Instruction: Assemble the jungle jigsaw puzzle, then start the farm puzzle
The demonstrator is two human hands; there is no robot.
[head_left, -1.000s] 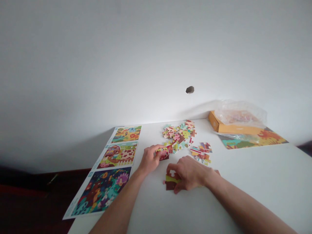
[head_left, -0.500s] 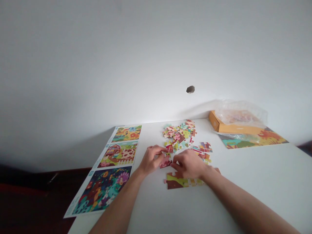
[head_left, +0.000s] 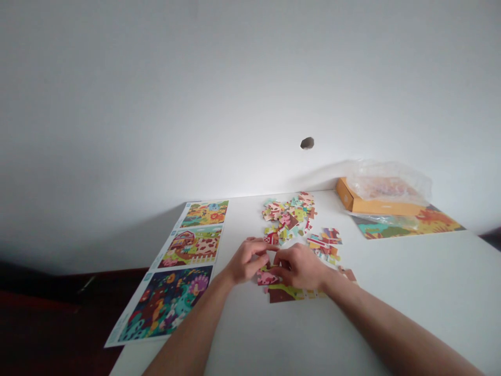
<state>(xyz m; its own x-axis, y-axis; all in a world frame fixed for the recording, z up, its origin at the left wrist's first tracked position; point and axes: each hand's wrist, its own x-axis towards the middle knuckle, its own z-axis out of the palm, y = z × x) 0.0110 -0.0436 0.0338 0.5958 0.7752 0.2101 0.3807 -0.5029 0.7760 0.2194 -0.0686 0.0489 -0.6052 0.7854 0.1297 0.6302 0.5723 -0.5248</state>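
My left hand (head_left: 247,260) and my right hand (head_left: 299,266) meet over a few joined jigsaw puzzle pieces with a pink animal (head_left: 266,278). Both hands are closed, thumbs and fingers pinching these pieces, which they partly hide. Just below lies a joined strip of puzzle pieces (head_left: 285,294) with brown ground, green grass and a fence; the pink pieces are at its upper left edge. Whether the two parts interlock, I cannot tell. A red barn piece (head_left: 271,238) lies just beyond my left fingertips.
Behind my hands is a heap of loose puzzle pieces (head_left: 291,214). More pieces (head_left: 331,237) lie to its right. A sheet with three pictures (head_left: 162,261) is on the left. An orange box (head_left: 376,205) under a clear plastic bag (head_left: 395,180) stands on a colourful board (head_left: 430,227).
Both hands have brought the pink pieces nearer to me, down to the upper edge of the fence strip. My right hand has turned slightly and covers more of the strip's top.
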